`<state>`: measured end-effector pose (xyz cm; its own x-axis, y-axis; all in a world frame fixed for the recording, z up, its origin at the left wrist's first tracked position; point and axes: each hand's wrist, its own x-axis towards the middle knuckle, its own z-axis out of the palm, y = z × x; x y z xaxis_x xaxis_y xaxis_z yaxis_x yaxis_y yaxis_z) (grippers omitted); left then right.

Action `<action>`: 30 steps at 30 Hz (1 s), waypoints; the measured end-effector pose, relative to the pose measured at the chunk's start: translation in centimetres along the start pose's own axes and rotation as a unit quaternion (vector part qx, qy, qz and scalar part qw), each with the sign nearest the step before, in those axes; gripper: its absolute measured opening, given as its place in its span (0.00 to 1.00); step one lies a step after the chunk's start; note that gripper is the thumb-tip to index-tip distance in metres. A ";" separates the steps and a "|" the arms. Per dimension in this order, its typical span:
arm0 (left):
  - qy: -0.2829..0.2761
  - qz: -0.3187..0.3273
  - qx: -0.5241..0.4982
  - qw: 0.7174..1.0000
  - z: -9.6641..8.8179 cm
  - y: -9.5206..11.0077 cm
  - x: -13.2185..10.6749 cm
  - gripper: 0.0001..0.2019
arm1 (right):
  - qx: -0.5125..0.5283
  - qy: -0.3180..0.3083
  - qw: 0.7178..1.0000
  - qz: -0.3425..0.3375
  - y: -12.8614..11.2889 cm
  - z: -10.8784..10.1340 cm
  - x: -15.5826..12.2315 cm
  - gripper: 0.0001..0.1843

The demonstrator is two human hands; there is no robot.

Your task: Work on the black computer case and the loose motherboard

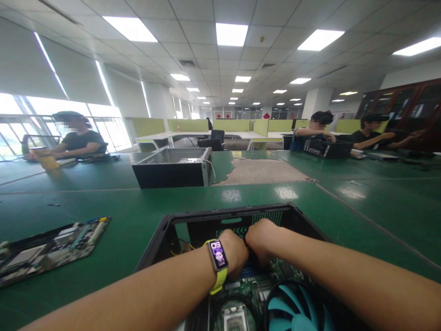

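The case (227, 212) is set on the bench (120, 204), its near side cut off by the lower edge of view; inside the case the left hand (234, 252) and right hand (262, 238) are held close together, curled; their fingertips are hidden, so whether anything is gripped cannot be told; the board (253, 286) is partly covered; the fan (294, 317) is cropped; left of the case, a loose board (58, 250) is cut off.

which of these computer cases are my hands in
The nearest black case, bottom centre, with the blue fan: your left hand and right hand are in it. The case farther ahead and the co-worker's case stand apart from them.
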<state>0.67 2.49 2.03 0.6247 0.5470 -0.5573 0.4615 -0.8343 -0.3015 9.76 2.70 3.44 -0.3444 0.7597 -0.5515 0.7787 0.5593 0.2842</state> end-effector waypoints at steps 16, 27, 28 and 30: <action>0.044 0.007 -0.030 0.999 -1.0 -0.6 -1.3 0.22 | 0.017 0.007 1.000 0.015 0.5 0.5 0.8 0.42; 0.068 0.031 -0.073 0.995 -2.9 -1.5 -4.7 0.23 | 0.035 0.022 0.999 0.025 0.5 0.1 -0.1 0.34; 0.096 0.040 -0.090 0.990 -3.0 -1.7 -6.0 0.23 | 0.036 0.036 0.998 0.032 0.4 -0.1 -0.8 0.30; 0.166 0.070 -0.149 0.972 -2.7 -2.2 -9.1 0.21 | 0.042 0.082 0.995 0.030 0.0 -0.4 -2.7 0.24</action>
<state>-4.29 -0.45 9.86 0.8403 0.4634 -0.2814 0.4890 -0.8719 0.0244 10.47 0.73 5.26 -0.3721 0.8381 -0.3988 0.8388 0.4876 0.2422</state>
